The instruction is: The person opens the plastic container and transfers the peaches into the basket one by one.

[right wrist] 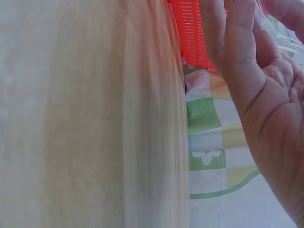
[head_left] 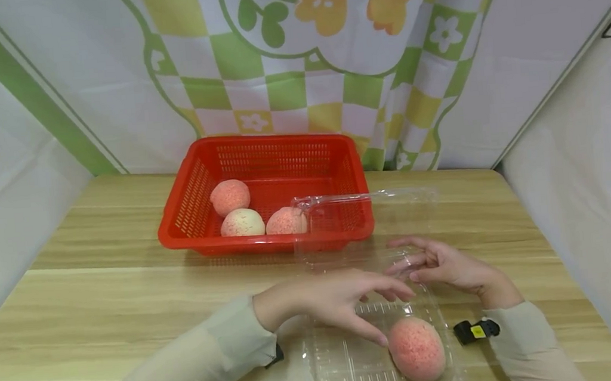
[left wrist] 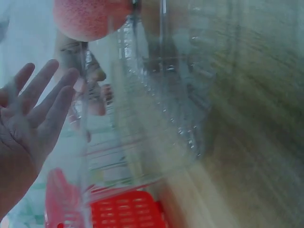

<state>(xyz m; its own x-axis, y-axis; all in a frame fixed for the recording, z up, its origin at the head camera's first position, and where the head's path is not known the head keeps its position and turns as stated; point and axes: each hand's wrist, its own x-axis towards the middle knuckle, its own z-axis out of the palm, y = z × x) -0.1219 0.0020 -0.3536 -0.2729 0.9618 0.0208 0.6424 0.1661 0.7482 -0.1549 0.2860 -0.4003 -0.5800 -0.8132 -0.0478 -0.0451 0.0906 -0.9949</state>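
A clear plastic clamshell box (head_left: 351, 360) lies on the table with its see-through lid (head_left: 372, 215) raised toward the basket. Inside its lower right sits a pink, speckled peach (head_left: 417, 349), also seen at the top of the left wrist view. My left hand (head_left: 341, 301) hovers over the box with fingers spread, its thumb tip close to the peach. At the box's right side, my right hand (head_left: 446, 266) has its thumb and fingers bent about the clear plastic near the hinge. In the right wrist view, a plastic edge (right wrist: 285, 42) shows between thumb and fingers.
Behind the box stands a red basket (head_left: 266, 239) holding a pink peach (head_left: 230, 197), a paler one (head_left: 242, 223) and another pink one (head_left: 285, 221). The raised lid overlaps the basket's right part in view. A patterned curtain (head_left: 287, 90) hangs behind the wooden table (head_left: 104, 302).
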